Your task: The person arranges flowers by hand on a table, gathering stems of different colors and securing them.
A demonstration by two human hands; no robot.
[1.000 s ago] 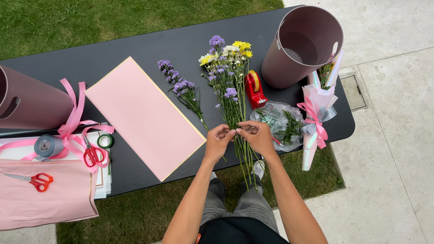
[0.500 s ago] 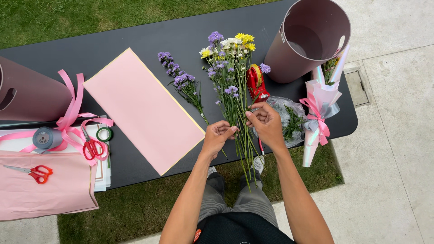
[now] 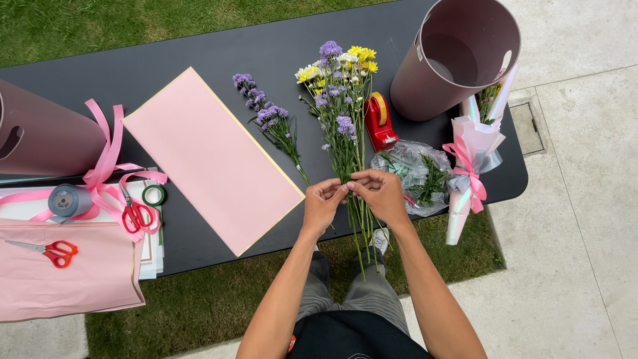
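**Gathering a mixed bunch at the stems**

Both hands meet on the stems of the bunch (image 3: 345,133), which lies on the black table (image 3: 199,46) with its purple, yellow and white heads pointing away from the person and its cut ends hanging past the near edge. The left hand (image 3: 323,203) pinches the stems from the left of the bunch, thumb and forefinger closed on them; the right hand (image 3: 380,194) curls over from the right, fingertips closed on the same point. A loose purple sprig (image 3: 269,123) lies just left of the bunch, and pink paper (image 3: 209,159) lies further left. A red tape dispenser (image 3: 379,119) sits just right of the bunch, a clear bag of greenery (image 3: 419,174) beyond it, a wrapped bouquet (image 3: 470,159) further right, and a mauve bucket (image 3: 458,60) beyond the heads to the right.

To do this step well, the grip probably belongs where the stems cross, firm enough to stop them fanning yet not crushing them. The overhanging ends could slip toward the grass.
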